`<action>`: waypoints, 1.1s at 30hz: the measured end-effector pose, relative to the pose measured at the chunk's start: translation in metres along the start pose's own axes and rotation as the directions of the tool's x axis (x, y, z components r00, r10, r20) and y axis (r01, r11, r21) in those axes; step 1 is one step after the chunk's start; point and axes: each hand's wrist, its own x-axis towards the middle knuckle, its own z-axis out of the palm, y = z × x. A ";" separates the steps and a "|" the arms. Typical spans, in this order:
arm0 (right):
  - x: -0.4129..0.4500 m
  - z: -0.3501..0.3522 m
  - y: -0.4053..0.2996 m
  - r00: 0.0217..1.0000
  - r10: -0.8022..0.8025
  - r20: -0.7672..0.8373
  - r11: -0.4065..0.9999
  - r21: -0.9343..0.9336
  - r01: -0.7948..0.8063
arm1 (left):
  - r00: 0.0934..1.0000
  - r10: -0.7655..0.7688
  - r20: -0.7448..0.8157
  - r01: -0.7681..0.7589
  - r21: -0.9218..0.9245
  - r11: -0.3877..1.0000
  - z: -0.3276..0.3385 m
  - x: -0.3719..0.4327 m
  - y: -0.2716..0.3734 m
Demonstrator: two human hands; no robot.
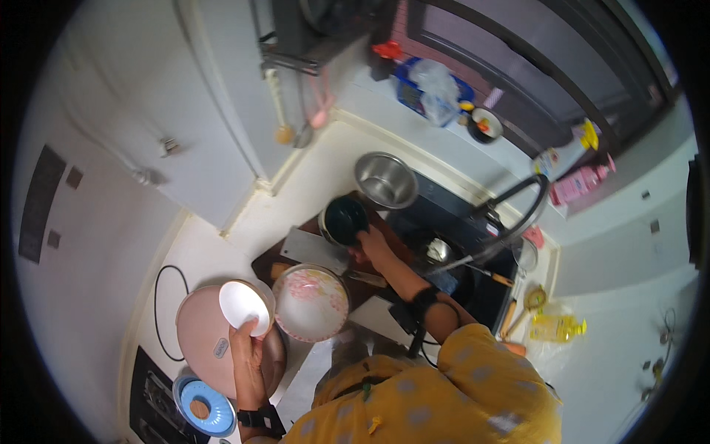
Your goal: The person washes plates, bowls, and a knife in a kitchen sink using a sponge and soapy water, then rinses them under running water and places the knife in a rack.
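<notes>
My left hand (247, 339) grips a white bowl (239, 302) by its rim, tilted above a large pinkish round lid or appliance (202, 327). A second rim shows behind that bowl, perhaps another bowl stacked with it. Farther off, my right hand (373, 245) has its fingers at the near rim of a dark green bowl (339, 217). The green bowl sits inside or on a paler vessel; which one I cannot tell. Beside it a cleaver (313, 250) lies flat on a dark wooden cutting board (265, 261). Between my hands stands a basin with a pink floral pattern (310, 305).
A stainless steel pot (386, 180) stands beyond the green bowl. At right is a dark sink (444, 194) under an arched faucet (532, 213). Bottles (582, 180) line the window ledge. A blue lidded pot (208, 408) stands at the lower left by a stove (158, 399).
</notes>
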 end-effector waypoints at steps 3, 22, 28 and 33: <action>-0.079 -0.081 0.045 0.982 0.055 -0.179 0.998 -0.025 -0.060 | 0.997 -0.012 0.072 0.012 -0.004 1.000 0.030 -0.003 -0.003; -0.125 -0.281 0.097 0.877 0.345 -0.335 0.819 0.564 -0.107 | 0.742 -0.530 0.410 0.528 0.130 0.839 0.164 -0.034 -0.139; -0.170 -0.297 0.065 0.847 0.131 -0.516 0.989 0.124 -0.077 | 0.603 -0.643 0.473 0.750 -0.061 0.659 0.210 -0.029 -0.216; -0.195 -0.319 0.055 0.832 -0.199 -0.517 0.943 -0.333 0.018 | 0.577 -0.679 0.455 0.794 -0.116 0.597 0.243 -0.013 -0.280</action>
